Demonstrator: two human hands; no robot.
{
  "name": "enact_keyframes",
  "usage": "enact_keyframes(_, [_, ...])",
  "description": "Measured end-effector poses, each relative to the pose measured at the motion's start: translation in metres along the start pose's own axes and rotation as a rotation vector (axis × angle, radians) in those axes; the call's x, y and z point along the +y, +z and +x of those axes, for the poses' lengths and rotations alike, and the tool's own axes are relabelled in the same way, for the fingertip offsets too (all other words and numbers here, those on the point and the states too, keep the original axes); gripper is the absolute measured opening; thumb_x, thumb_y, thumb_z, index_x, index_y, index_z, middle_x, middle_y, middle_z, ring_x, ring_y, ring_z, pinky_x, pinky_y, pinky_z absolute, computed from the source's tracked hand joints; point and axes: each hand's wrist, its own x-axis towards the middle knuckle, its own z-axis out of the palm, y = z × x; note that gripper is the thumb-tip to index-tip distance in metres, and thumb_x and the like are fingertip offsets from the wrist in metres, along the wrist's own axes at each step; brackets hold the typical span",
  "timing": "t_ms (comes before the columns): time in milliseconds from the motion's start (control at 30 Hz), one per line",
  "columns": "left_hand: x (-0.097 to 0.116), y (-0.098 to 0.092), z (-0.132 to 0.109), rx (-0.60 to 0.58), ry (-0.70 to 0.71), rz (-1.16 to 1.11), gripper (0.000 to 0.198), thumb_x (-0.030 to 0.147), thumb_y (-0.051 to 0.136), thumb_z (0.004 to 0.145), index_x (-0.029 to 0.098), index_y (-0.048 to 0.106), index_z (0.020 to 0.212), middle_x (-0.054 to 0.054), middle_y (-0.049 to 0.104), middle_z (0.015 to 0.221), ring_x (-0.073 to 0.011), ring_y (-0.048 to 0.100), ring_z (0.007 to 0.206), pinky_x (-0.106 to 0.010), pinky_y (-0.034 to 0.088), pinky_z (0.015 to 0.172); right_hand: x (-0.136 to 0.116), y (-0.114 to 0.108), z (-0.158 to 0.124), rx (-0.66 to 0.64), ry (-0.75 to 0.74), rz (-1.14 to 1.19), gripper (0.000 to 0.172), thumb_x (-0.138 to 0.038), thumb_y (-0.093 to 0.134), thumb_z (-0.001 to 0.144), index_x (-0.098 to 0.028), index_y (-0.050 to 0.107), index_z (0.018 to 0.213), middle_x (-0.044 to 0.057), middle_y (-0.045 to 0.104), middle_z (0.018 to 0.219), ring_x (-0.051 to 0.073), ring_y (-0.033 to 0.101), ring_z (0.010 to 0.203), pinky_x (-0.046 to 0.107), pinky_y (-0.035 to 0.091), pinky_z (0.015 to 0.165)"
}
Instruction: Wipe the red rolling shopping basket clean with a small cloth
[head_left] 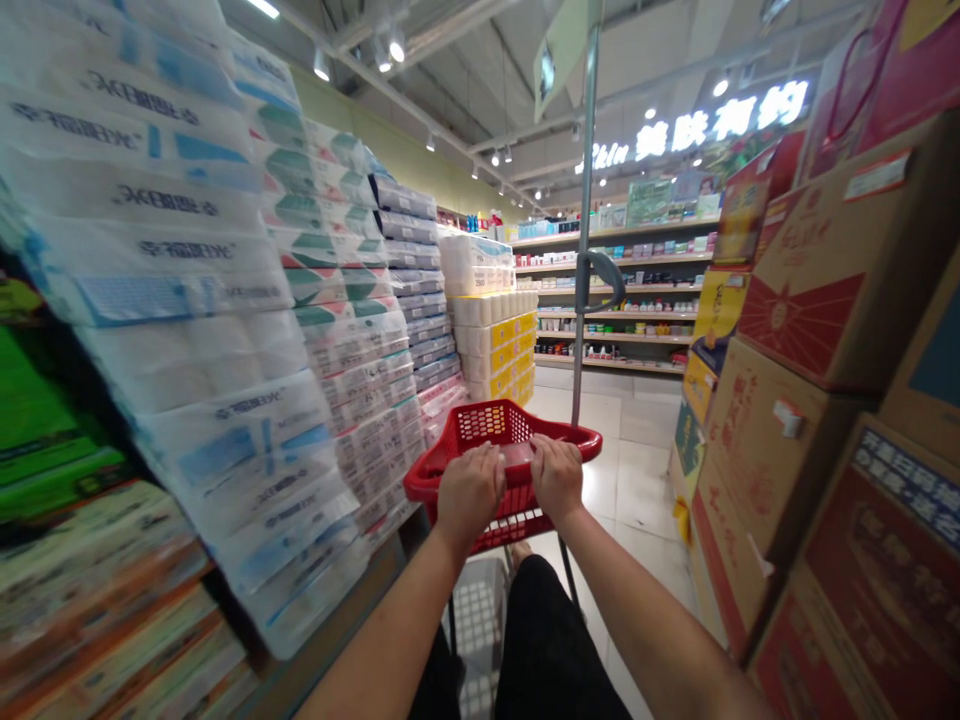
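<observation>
Both hands grip the near rim of a red plastic shopping cart (510, 528) in front of me. My left hand (471, 490) is wrapped over the rim left of centre. On the right part of the same rim, my right hand (556, 475) has its fingers curled round it. The upper basket has lattice walls, and part of its inside is hidden by my hands. Below it a grey lower basket (476, 610) shows between the cart's dark legs. A metal pole (585, 220) with a grey hook-like piece (604, 282) rises at the cart's far right side.
Tall stacks of wrapped tissue packs (225, 300) line the left side. Cardboard boxes (795, 260) are piled along the right. A pale tiled floor (600, 470) runs between them towards shelves of small bottles and boxes (622, 290). A lit sign (720, 120) hangs above.
</observation>
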Motion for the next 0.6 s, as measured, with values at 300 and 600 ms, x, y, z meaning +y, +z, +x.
enact_keyframes(300, [-0.003, -0.001, 0.012, -0.052, -0.097, -0.019, 0.043, 0.033, 0.028, 0.098, 0.015, 0.059, 0.122, -0.013, 0.067, 0.117, -0.0254, 0.063, 0.104, -0.041, 0.046, 0.089, -0.009, 0.001, 0.003, -0.066, 0.035, 0.011, 0.032, -0.018, 0.038, 0.096, -0.015, 0.067, 0.108, 0.008, 0.070, 0.113, 0.020, 0.063, 0.100, 0.036, 0.035, 0.095])
enact_keyframes(600, [0.016, -0.003, 0.014, -0.020, 0.030, -0.315, 0.045, 0.034, 0.031, 0.098, 0.017, 0.051, 0.134, -0.013, 0.062, 0.128, -0.0268, 0.053, 0.122, -0.047, 0.038, 0.105, -0.013, -0.012, 0.010, -0.223, 0.149, 0.062, 0.030, -0.022, 0.039, 0.097, -0.017, 0.066, 0.109, 0.008, 0.070, 0.114, 0.021, 0.062, 0.105, 0.037, 0.035, 0.098])
